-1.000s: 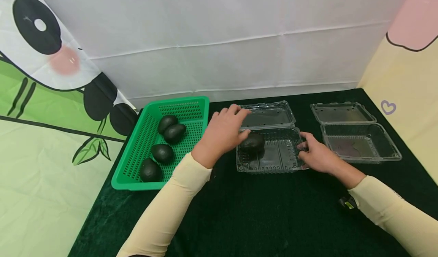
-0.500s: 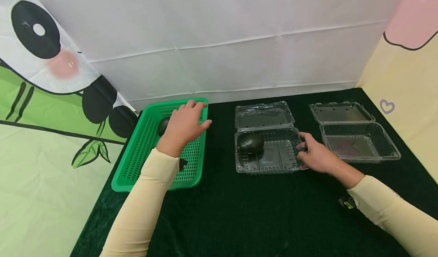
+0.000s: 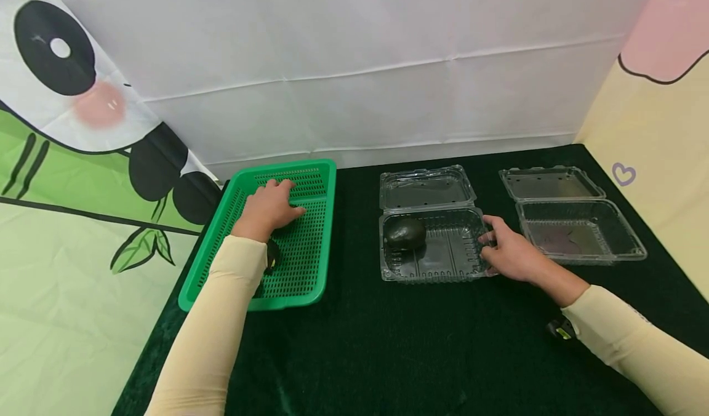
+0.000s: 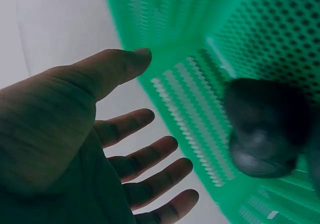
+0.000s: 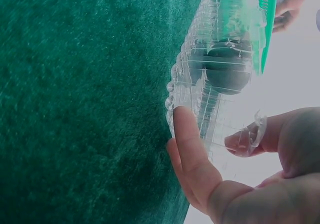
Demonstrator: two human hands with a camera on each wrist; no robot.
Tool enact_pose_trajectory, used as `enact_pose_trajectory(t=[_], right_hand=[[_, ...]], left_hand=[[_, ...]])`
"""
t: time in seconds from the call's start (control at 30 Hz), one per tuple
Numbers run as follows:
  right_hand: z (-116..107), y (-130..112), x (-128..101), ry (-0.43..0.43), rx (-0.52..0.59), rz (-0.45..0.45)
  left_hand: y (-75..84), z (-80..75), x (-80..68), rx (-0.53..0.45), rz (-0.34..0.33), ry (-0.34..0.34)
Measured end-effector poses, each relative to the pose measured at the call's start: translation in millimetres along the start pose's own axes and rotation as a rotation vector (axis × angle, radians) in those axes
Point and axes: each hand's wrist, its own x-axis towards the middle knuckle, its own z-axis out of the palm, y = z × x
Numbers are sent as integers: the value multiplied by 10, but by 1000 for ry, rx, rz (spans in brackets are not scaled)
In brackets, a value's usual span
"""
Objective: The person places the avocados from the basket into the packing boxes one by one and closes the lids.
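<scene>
Inside the green plastic basket (image 3: 304,268), my left hand (image 3: 270,208) reaches palm down with fingers apart. The left wrist view has dark avocados (image 4: 262,156) near the basket's end wall, with a gap between them and the loosely spread fingers (image 4: 150,151). Hand and forearm cover most of these avocados in the head view. My right hand (image 3: 512,248) pinches the right side wall of an opened clear plastic clamshell box (image 3: 454,253), thumb on the inner side and fingers outside. One avocado (image 3: 405,234) lies in that box's left end.
A second opened clear clamshell box (image 3: 581,228) stands to the right, beyond my right hand. Both boxes have their lids folded back towards the white backdrop (image 3: 388,108). Dark green cloth (image 3: 376,342) covers the table.
From above the avocado in the box, my left hand has swung left and down into the basket, leaving that avocado behind. The right hand keeps its hold on the box.
</scene>
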Motion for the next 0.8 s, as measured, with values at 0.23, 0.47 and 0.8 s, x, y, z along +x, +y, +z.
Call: enact_pose_trajectory(t=[0.23,0.47,0.8], right_hand=[[1,1,3,5,-10,4],[0,-11,2,4,-9,17],[12,2,2,4,3,23]], left_hand=[[-275,184,96,-14,-49,-55],[-398,308,143,-47,-39,-81],[-479,455,186,-25,-23,-18]])
